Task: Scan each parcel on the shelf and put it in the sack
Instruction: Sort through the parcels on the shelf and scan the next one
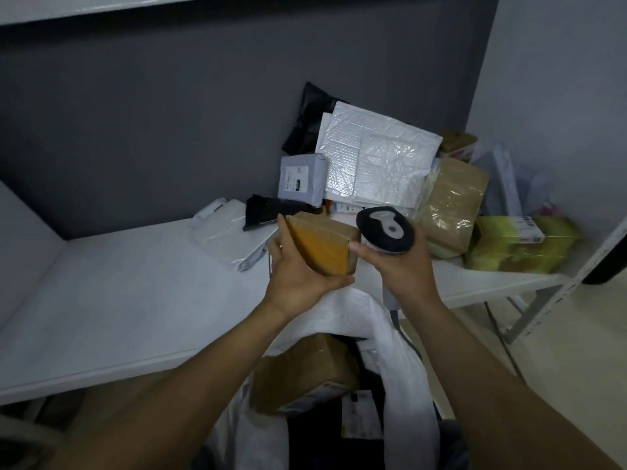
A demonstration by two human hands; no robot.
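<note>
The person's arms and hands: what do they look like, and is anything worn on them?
Both forearms are bare as far as they show; no sleeve is visible. The left hand and the right hand wear no gloves, and neither wrist carries a watch. A small bright speck on one left finger may be a ring, but it is too small to tell.

Dark grey back wall (169, 113), pale side wall (559, 79), cream floor (590, 334), dim light

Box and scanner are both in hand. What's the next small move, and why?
Probably turn the brown box in the left hand until a label faces the scanner in the right hand: no label shows on its visible faces.
</note>
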